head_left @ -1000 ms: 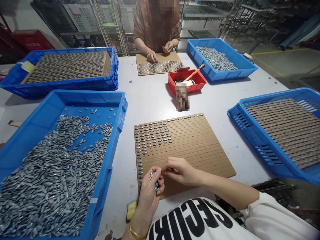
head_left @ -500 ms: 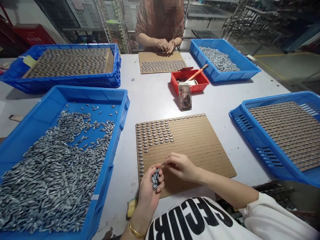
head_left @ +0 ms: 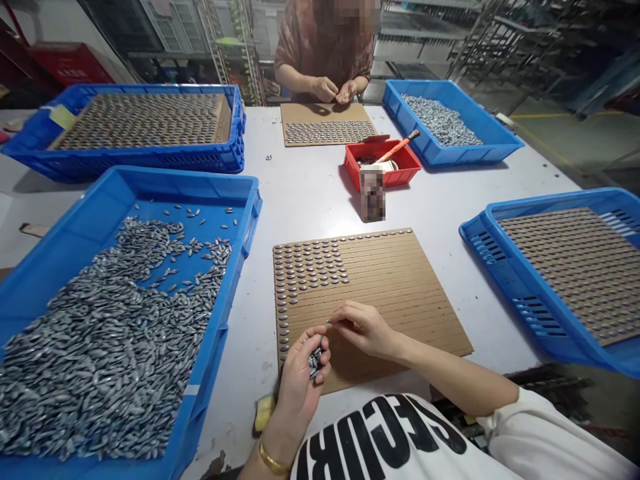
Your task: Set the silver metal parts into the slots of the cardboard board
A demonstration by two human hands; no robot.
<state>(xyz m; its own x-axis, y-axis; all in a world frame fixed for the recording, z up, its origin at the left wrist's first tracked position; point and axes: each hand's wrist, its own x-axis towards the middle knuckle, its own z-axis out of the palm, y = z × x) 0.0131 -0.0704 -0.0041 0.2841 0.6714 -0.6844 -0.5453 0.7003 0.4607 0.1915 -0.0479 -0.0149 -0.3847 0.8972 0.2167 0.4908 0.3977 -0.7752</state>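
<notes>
My left hand [head_left: 306, 363] is curled around a small heap of grey, spindle-shaped metal pieces [head_left: 315, 360], over the near left part of a grooved cardboard sheet [head_left: 390, 293]. Just beside it, my right hand [head_left: 364, 328] is pinched, with the tip of one such metal piece [head_left: 329, 323] showing at its fingertips. Rows of the same pieces [head_left: 310, 261] sit in the grooves at the sheet's far left, with one line along the far edge and one down the left edge. The near left corner is partly hidden by my left hand.
A blue tray [head_left: 250, 220] of loose metal pieces stands at my left. A blue crate [head_left: 480, 230] with a filled sheet is at right. Beyond lie a red box [head_left: 405, 175], another blue tray [head_left: 427, 157] and a second crate [head_left: 150, 160]. A co-worker [head_left: 325, 53] works opposite.
My right hand has lifted slightly away from the left, and the piece at its fingertips now shows. My left hand still cradles its heap. The view has shifted a little.
</notes>
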